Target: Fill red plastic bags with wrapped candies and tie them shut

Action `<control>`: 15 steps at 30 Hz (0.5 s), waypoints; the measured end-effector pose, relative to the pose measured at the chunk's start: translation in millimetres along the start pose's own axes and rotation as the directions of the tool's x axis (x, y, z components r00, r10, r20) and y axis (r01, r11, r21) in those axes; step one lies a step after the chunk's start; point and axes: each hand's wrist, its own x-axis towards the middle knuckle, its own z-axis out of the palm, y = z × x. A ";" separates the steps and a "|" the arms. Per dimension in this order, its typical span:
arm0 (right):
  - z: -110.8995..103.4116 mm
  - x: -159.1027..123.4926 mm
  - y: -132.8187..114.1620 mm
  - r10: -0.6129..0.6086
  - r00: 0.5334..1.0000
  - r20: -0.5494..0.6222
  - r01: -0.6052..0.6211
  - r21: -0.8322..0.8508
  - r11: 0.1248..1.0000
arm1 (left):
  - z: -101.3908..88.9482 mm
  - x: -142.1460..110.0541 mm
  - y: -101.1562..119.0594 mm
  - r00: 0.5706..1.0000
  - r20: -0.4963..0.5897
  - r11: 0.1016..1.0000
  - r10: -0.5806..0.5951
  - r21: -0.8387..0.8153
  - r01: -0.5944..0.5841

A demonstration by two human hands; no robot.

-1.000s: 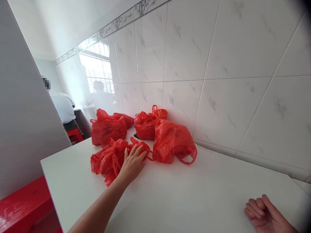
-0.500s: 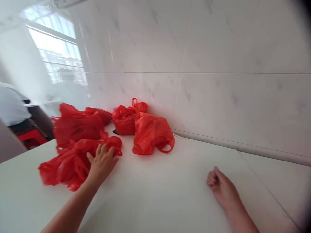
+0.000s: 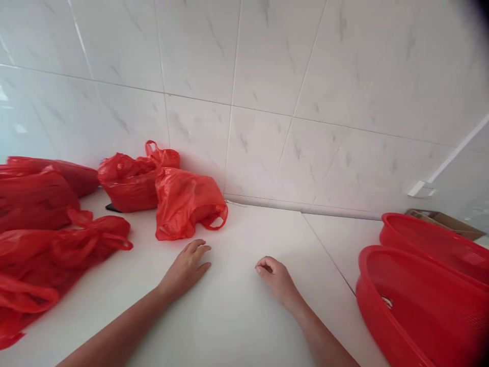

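Observation:
My left hand lies flat on the white counter, fingers stretched out, holding nothing. It rests just below a red plastic bag and to the right of a tied red bag. My right hand rests on the counter a little to the right, fingers curled loosely under, nothing visible in it. Another filled red bag leans against the tiled wall behind.
More red bags lie at the far left. Two red mesh baskets stand at the right edge of the counter, with a cardboard box behind them. A white tiled wall backs the counter.
My left hand has let go of the tied red bag and now lies on the bare counter. The view has swung right, bringing the red baskets into sight. My right hand sits closer to centre.

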 end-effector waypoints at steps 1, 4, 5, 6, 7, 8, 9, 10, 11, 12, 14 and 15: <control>-0.2 0.1 0.5 0.003 1.000 -0.005 -0.003 -0.008 1.000 | 0.1 5.4 -0.8 0.999 -0.033 1.000 0.000 0.003 0.000; 7.3 6.4 1.3 0.014 0.999 -0.029 -0.015 -0.023 1.000 | 2.3 21.5 -3.2 0.978 -0.200 0.997 -0.064 0.028 0.071; 12.8 9.3 0.5 0.015 0.999 -0.030 -0.016 -0.023 1.000 | 2.6 25.9 -3.9 0.958 -0.269 0.993 -0.096 0.034 0.109; 19.8 12.6 -1.3 0.015 1.000 -0.025 -0.015 -0.018 1.000 | 2.2 29.4 -4.5 0.933 -0.337 0.988 -0.129 0.037 0.150; 28.4 16.0 -3.9 0.011 1.000 -0.014 -0.012 -0.008 1.000 | 0.9 32.0 -5.2 0.902 -0.400 0.981 -0.162 0.035 0.192; 38.5 19.8 -7.6 0.006 1.000 0.000 -0.006 0.007 1.000 | -1.6 33.6 -6.3 0.868 -0.457 0.972 -0.195 0.030 0.234; 50.2 24.1 -12.1 -0.002 1.000 0.014 0.001 0.027 1.000 | -4.9 34.4 -8.0 0.832 -0.506 0.961 -0.227 0.020 0.275; 63.2 28.8 -17.5 -0.012 1.000 0.028 0.011 0.049 0.999 | -8.8 34.6 -10.6 0.798 -0.545 0.950 -0.258 0.009 0.313; 77.4 33.9 -23.6 -0.025 0.999 0.042 0.021 0.075 0.997 | -13.0 34.2 -14.1 0.765 -0.574 0.936 -0.291 -0.008 0.351; 92.4 39.5 -30.2 -0.038 0.998 0.053 0.032 0.102 0.994 | -17.0 33.6 -18.6 0.737 -0.588 0.921 -0.333 -0.034 0.388; 123.6 51.5 -43.8 -0.059 0.996 0.063 0.048 0.161 0.986 | -23.3 32.0 -29.7 0.703 -0.572 0.888 -0.422 -0.106 0.447; 138.9 57.7 -50.1 -0.062 0.997 0.056 0.050 0.192 0.980 | -25.2 31.2 -35.6 0.699 -0.547 0.875 -0.461 -0.147 0.462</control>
